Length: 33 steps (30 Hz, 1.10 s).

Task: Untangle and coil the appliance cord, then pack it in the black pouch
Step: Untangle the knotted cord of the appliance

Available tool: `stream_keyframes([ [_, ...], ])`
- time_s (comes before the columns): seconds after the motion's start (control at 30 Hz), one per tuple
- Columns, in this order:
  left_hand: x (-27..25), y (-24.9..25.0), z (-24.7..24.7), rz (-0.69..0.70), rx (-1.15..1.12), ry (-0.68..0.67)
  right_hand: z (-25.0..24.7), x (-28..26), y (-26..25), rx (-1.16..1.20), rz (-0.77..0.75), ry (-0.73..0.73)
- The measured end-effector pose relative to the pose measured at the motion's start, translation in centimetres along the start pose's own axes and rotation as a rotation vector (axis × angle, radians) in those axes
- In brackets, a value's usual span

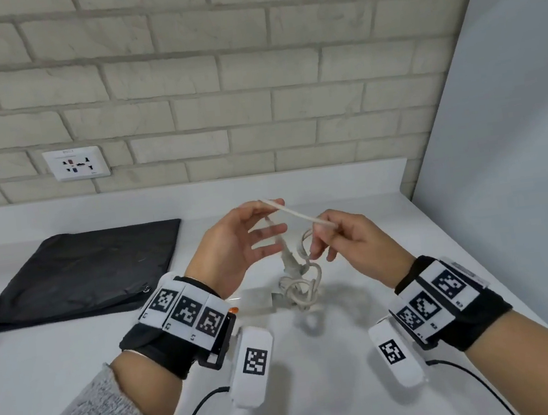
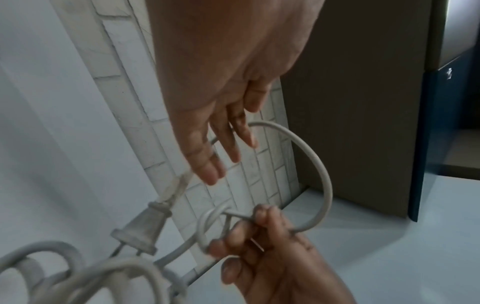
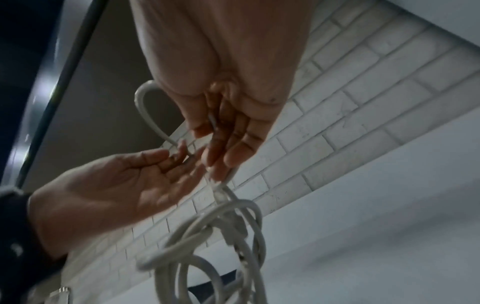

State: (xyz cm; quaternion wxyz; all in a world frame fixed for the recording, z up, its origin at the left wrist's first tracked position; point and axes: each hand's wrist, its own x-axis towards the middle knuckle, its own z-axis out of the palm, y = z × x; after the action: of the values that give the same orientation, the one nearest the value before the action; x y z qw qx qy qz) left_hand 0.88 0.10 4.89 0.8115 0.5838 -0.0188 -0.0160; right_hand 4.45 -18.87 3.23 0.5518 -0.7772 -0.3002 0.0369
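The pale grey appliance cord (image 1: 295, 213) stretches in the air between my two hands. My left hand (image 1: 268, 215) pinches it between thumb and forefinger, the other fingers spread straight (image 2: 233, 152). My right hand (image 1: 324, 232) pinches the cord a short way along, fingers curled round it (image 2: 259, 232). The plug (image 1: 288, 262) (image 2: 140, 230) hangs below the left hand. The remaining cord is a knotted tangle (image 1: 301, 290) (image 3: 207, 246) on the white counter (image 1: 78, 369). The black pouch (image 1: 77, 276) lies flat at the left, apart from both hands.
A pale block (image 1: 256, 301) lies on the counter beside the tangle. A wall socket (image 1: 76, 163) sits in the brick wall behind the pouch. A tall grey panel (image 1: 512, 109) bounds the counter on the right.
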Motion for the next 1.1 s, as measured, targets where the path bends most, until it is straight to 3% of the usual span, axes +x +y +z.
stream_keyframes([
  [0.23, 0.7, -0.8, 1.1, -0.167, 0.635, -0.203, -0.3, 0.1, -1.5, 0.299, 0.291, -0.053],
  [0.33, 0.8, -1.2, 1.9, -0.127, 0.702, -0.257, -0.6, 0.4, -1.2, 0.464, 0.396, 0.096],
  [0.4, 0.9, -1.3, 2.0, -0.096, 0.732, -0.246, -0.9, 0.4, -0.5, 0.432, 0.443, 0.259],
  [0.5, 0.8, -1.6, 1.7, -0.072, 0.827, -0.259, -2.2, 0.2, 1.0, 0.153, 0.437, 0.491],
  [0.53, 0.7, -1.6, 1.6, -0.072, 0.865, -0.274, -2.7, 0.1, 1.3, -0.016, 0.356, 0.467],
  [0.63, 0.6, -1.6, 1.5, -0.050, 0.900, -0.301, -2.9, -0.4, 1.4, -0.660, -0.007, 0.126],
  [0.7, 0.7, -1.3, 1.5, -0.001, 0.859, -0.252, -2.4, -0.5, 1.7, -0.867, -0.107, -0.025],
  [0.8, 0.8, -0.7, 1.1, 0.058, 0.790, -0.181, -1.5, -0.9, 1.9, -0.678, -0.022, -0.049],
  [0.93, 0.7, -0.6, 0.8, 0.053, 0.863, -0.264, 0.0, -0.8, 1.1, -0.122, -0.017, -0.152],
  [1.1, 0.2, -0.3, 0.4, 0.010, 0.724, -0.318, 0.6, -0.3, 0.3, 0.081, -0.034, -0.123],
])
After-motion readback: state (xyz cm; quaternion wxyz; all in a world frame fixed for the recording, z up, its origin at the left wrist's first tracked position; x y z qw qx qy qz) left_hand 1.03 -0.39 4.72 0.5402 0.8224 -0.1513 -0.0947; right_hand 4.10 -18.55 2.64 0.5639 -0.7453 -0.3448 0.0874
